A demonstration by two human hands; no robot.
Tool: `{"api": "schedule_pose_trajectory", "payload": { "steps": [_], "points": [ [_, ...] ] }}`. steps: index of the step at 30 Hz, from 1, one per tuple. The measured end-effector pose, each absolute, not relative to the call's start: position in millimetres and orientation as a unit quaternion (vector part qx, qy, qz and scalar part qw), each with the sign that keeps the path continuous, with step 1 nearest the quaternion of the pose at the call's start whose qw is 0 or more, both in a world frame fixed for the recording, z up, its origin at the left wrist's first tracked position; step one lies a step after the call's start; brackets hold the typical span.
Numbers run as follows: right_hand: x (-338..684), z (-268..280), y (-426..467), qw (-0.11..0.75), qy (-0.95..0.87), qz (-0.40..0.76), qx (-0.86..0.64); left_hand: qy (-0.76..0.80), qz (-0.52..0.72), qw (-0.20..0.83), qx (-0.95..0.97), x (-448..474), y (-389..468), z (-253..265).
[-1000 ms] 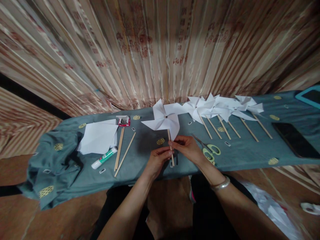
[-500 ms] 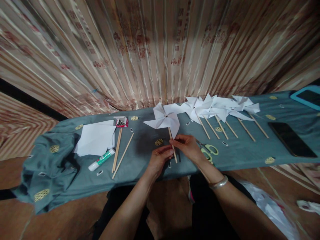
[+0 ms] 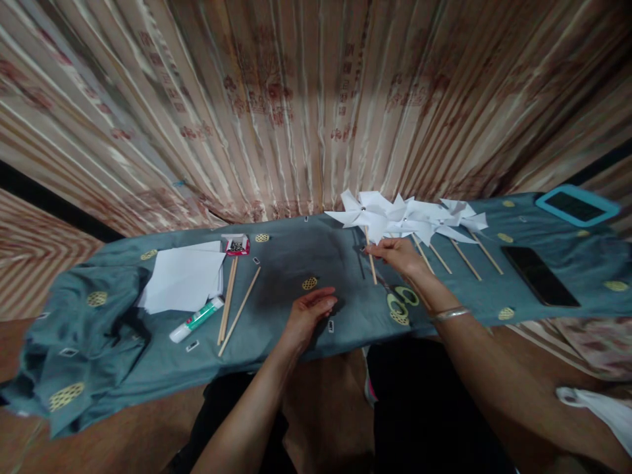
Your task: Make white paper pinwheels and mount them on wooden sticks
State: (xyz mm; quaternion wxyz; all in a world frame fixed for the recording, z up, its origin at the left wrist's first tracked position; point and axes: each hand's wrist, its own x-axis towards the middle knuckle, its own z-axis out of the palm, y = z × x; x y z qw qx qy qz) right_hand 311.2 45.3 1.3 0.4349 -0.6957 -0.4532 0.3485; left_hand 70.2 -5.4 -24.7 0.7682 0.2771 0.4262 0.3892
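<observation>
My right hand [image 3: 395, 255] pinches the wooden stick of a white paper pinwheel [image 3: 364, 209], held over the cloth at the left end of a row of pinwheels [image 3: 437, 217]. Its blades overlap those of its neighbours. My left hand [image 3: 310, 313] hovers over the cloth nearer to me, fingers slightly curled and apart, with nothing in it. Below my right wrist lie scissors [image 3: 402, 299] with yellow-green handles.
On the left are a stack of white paper [image 3: 182, 276], a glue stick [image 3: 196, 319], loose wooden sticks [image 3: 228, 299] and a small red box [image 3: 237, 245] of metal pins. A black phone [image 3: 540, 276] and a blue-framed tablet [image 3: 577, 204] lie right on the cloth-covered table [image 3: 276, 316].
My right hand has carried the pinwheel rightward to the row. My left hand has let go of its stick and stayed near the middle. The view has shifted slightly right.
</observation>
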Motion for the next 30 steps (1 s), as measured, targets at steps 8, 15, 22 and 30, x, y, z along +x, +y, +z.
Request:
{"api": "schedule_pose_trajectory", "payload": {
  "steps": [8, 15, 22, 30],
  "points": [
    [316, -28, 50, 0.392, -0.456, 0.324, -0.73, 0.431, 0.392, 0.76, 0.288, 67, -7, -27],
    [319, -47, 55, 0.349, -0.463, 0.285, -0.763, 0.433, 0.39, 0.756, 0.298, 66, -5, -30],
    [318, -50, 64, 0.293, -0.473, 0.245, -0.794, 0.431, 0.387, 0.757, 0.303, 68, -4, -32],
    [309, -35, 65, 0.222, -0.478, 0.187, -0.829, 0.436, 0.384, 0.754, 0.307, 68, -5, -32]
  ]
}}
